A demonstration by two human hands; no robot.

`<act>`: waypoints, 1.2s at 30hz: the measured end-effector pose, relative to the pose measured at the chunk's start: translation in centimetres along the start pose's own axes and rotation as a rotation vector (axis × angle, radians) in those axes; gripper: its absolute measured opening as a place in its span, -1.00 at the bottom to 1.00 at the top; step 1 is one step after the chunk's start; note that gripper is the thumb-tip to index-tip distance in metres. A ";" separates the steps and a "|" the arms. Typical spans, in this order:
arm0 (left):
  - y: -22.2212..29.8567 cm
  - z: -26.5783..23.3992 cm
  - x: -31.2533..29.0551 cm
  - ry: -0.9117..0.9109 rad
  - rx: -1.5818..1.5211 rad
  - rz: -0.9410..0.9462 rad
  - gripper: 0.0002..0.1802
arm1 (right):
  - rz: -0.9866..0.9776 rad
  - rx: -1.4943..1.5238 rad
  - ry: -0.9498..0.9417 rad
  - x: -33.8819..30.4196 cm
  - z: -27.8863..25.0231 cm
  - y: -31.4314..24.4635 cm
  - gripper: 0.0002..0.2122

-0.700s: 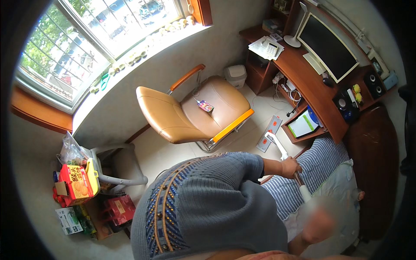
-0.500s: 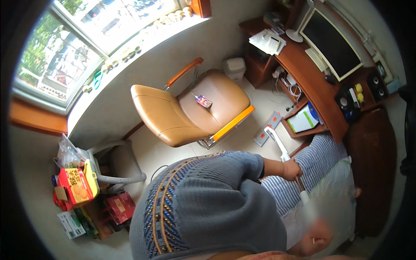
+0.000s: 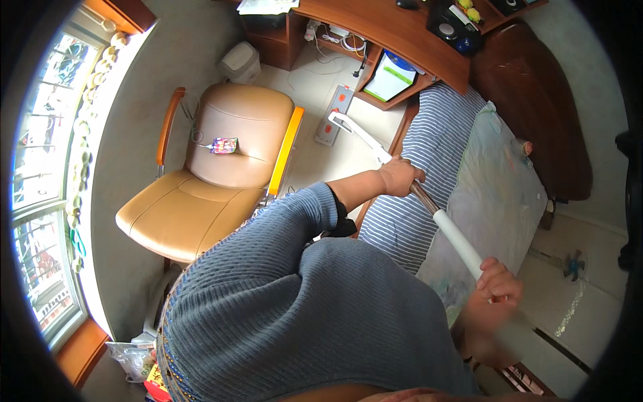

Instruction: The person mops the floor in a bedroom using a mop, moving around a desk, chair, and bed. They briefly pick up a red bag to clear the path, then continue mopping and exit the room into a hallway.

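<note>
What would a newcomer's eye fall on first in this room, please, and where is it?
Probably the long white mop, slanting across right of centre: the left hand grips it lower down, the right hand higher up, and its flat grey head rests on the floor at upper centre. Next might come the tan armchair at left, with a small colourful packet on it, and the striped cloth at upper right.

A white-and-brown mop slants over the left edge of the bed, grey orange-spotted head on the floor.
</note>
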State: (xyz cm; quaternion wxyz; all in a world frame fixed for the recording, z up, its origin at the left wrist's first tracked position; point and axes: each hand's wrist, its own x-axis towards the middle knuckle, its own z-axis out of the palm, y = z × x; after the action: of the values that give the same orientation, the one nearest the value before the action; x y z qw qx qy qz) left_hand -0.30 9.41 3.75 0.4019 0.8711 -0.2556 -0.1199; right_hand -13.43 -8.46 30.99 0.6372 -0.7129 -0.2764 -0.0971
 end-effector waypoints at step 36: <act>-11.2 -7.3 2.8 0.115 0.014 0.006 -0.69 | -0.027 -0.279 -0.242 5.1 9.1 5.9 -0.82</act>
State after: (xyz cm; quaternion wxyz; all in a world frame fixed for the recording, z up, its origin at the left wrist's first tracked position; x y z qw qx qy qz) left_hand 9.01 18.63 -0.05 0.4100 0.8787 -0.2354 -0.0666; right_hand -8.15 1.49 26.93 0.4929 -0.7971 -0.3443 -0.0567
